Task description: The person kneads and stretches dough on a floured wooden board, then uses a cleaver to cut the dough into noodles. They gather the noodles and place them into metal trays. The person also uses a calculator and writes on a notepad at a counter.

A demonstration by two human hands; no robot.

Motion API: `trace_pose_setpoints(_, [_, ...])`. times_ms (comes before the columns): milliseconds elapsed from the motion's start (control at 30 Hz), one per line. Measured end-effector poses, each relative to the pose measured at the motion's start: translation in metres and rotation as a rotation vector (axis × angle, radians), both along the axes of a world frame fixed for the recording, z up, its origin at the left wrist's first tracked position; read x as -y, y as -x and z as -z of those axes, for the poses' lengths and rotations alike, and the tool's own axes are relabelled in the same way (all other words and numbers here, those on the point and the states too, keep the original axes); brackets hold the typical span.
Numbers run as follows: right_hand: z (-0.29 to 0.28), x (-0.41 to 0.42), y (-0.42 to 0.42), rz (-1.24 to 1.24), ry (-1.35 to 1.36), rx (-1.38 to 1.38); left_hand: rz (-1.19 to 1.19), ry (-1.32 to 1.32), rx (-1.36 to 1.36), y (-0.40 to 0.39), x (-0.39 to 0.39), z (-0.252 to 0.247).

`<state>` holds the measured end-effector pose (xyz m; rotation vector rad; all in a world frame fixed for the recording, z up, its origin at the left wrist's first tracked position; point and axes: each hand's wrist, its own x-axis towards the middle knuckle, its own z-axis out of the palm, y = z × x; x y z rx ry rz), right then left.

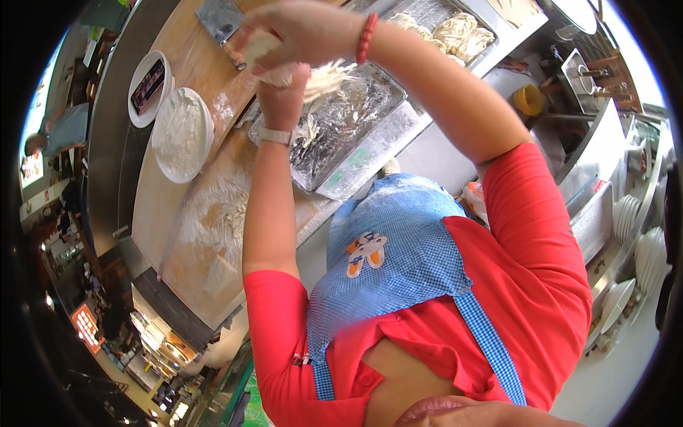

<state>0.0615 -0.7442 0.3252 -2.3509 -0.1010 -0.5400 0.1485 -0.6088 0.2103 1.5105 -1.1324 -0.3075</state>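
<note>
My left hand (285, 101), with a pale watch band at the wrist, is raised over the wooden worktop (157, 213). Close above it is my right hand (307, 34), blurred by motion, with a red bead bracelet. Both hands grip one bunch of pale dough noodles (328, 80). Its loose strands stick out to the right, over a floured metal tray (368, 104); part of the bunch is hidden by my fingers. Beyond my right hand lies a cleaver (217, 21) with a wooden handle.
A white bowl of flour (181, 133) stands left of my left forearm, beside a white bowl holding a phone (148, 87). Coiled noodles (459, 34) fill a metal tray at top right. Flour and dough scraps (235, 219) lie on the worktop. Plates (651, 261) stack far right.
</note>
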Motion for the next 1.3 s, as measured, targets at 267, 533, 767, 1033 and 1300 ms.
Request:
trace_pose_setpoints(267, [0.184, -0.028, 0.010, -0.005, -0.838, -0.704, -0.255, -0.883, 0.238, 0.017, -0.097, 0.101])
trace_pose_setpoints(533, [0.183, -0.019, 0.047, 0.174, 0.138, -0.689, -0.370, -0.919, 0.433, 0.029, -0.107, 0.097])
trace_pose_setpoints(767, [0.228, -0.049, -0.007, -0.134, 0.544, -0.626, -0.291, -1.100, 0.372, 0.035, -0.093, 0.080])
trace_pose_setpoints(1033, [0.233, -0.047, 0.019, -0.216, 0.435, -0.406, -0.119, -0.956, 0.487, 0.061, -0.097, 0.103])
trace_pose_setpoints(1300, [0.192, 0.145, 0.095, 0.079, 0.025, -0.483, 0.136, -0.674, 0.326, 0.064, 0.105, 0.064])
